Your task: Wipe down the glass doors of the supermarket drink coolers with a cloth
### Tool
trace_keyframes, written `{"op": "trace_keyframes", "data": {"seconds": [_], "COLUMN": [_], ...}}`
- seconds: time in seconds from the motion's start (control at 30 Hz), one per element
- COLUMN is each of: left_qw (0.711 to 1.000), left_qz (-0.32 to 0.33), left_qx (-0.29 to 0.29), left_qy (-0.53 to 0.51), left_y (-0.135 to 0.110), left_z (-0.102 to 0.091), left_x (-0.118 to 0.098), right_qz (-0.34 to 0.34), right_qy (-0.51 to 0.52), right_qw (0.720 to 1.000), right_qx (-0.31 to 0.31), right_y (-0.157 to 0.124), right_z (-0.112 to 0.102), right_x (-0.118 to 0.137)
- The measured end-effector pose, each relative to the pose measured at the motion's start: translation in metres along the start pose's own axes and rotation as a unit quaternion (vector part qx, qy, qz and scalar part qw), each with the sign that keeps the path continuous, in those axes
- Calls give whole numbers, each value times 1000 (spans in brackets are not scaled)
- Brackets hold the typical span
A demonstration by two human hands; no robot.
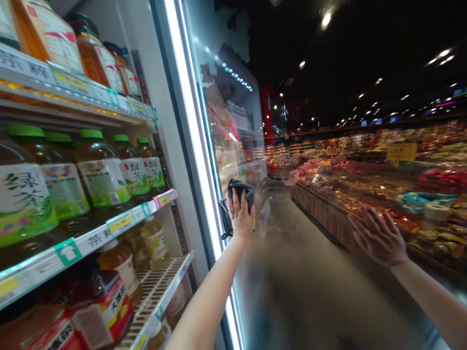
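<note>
My left hand (241, 214) presses a dark cloth (239, 189) flat against the inner side of an open glass cooler door (292, 272), near its lit frame edge. The fingers lie over the cloth and hold it to the glass. My right hand (377, 238) rests farther right on the same glass, fingers spread and flat, holding nothing. Through the pane I see a shop aisle.
Cooler shelves (120, 223) at left carry green-capped tea bottles (102, 177) and orange drink bottles (97, 53), with price tags along the shelf fronts. A bright light strip (193, 126) runs down the door frame. Beyond the glass stand long displays of packaged goods (401, 189).
</note>
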State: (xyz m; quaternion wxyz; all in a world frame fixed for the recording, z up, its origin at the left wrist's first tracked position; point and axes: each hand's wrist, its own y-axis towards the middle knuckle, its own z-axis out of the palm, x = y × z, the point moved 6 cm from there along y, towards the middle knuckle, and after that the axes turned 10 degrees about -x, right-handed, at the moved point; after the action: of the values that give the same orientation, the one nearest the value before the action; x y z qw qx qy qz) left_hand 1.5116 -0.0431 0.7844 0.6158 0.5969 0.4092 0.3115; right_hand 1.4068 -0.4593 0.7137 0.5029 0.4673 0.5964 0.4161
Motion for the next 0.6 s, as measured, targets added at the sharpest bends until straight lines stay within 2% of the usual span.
{"op": "trace_keyframes", "data": {"seconds": [0.07,0.13,0.17,0.3,0.37,0.43,0.5,0.57,0.6], "left_qw": [996,990,989,985,986,989,992,993,993], "left_qz": [-64,-108,-115,-117,-107,-90,-74,-84,-94], "left_qx": [-55,-87,-92,-119,-117,-109,-96,-76,-60], "left_qy": [15,24,27,38,40,33,21,29,39], "left_y": [30,33,23,-44,-54,-32,7,40,48], "left_z": [-3,-5,-6,-10,-10,-8,-5,-3,-3], "left_x": [13,22,24,29,29,30,31,37,39], "right_qz": [-10,-17,-15,34,31,-12,-62,-74,-65], "right_qy": [-12,-9,-2,36,37,18,-6,-18,-18], "right_qw": [1000,1000,1000,999,999,999,996,995,996], "right_qx": [0,-9,-11,14,4,-31,-68,-72,-62], "right_y": [1,3,3,6,9,12,14,16,16], "right_z": [1,1,1,4,2,-4,-10,-14,-15], "right_x": [2,5,5,3,5,10,18,21,21]}}
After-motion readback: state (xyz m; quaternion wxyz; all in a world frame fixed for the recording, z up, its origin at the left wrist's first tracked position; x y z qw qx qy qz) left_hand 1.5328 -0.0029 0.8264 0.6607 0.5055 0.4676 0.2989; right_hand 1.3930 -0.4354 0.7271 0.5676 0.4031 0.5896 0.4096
